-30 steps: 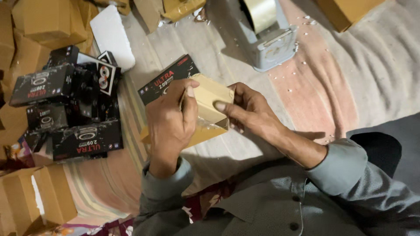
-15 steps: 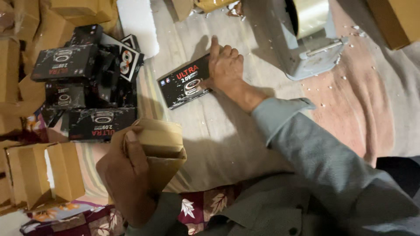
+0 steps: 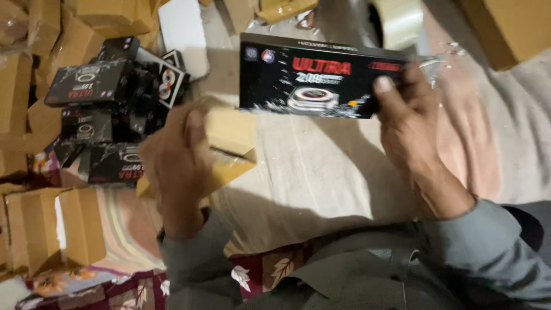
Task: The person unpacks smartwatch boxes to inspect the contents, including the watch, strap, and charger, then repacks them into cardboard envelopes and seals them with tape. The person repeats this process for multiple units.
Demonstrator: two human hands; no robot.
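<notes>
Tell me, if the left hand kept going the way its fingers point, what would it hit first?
Probably the black product box held up in the right hand. The left hand, holding an open cardboard box, points up toward it, though depth is hard to judge.

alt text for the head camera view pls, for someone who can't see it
Seen from above, a person's right hand holds up a flat black printed box while the left hand grips an open tan cardboard carton. More black boxes lie stacked to the left on cloth.
</notes>
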